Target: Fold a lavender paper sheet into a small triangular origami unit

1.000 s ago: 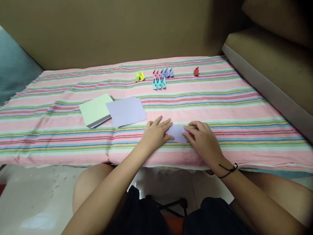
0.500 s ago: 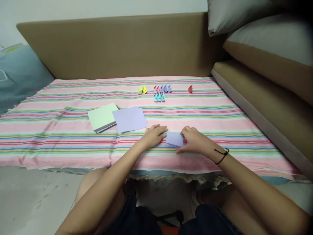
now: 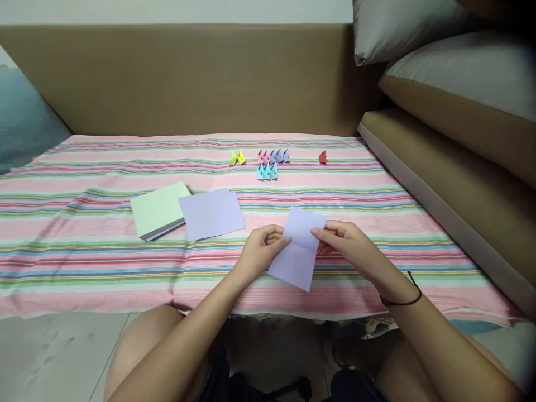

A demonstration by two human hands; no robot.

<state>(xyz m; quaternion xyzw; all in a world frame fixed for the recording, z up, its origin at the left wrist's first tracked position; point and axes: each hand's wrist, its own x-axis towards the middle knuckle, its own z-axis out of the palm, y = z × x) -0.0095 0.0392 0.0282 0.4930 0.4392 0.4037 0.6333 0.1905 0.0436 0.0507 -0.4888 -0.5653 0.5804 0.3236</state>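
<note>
Between my two hands is a lavender sheet of paper, tilted, with a crease across its middle. My left hand pinches its left edge, thumb on top. On the opposite edge, my right hand grips the paper the same way, fingers behind it. To the left, flat lavender sheets partly overlap a stack of paper with a pale green sheet on top. Farther back stand small folded paper pieces: yellow ones, a row of pink and purple ones, light blue ones and one red one.
A striped cloth covers the seat, wrinkled at the left. Behind it rises a brown backrest. Large cushions are piled along the right side, and a blue-grey cushion leans at the far left.
The small folded lavender paper has been lifted from the cloth and unfolded to a longer sheet. Both hands now hold it by its sides. The view has shifted slightly.
</note>
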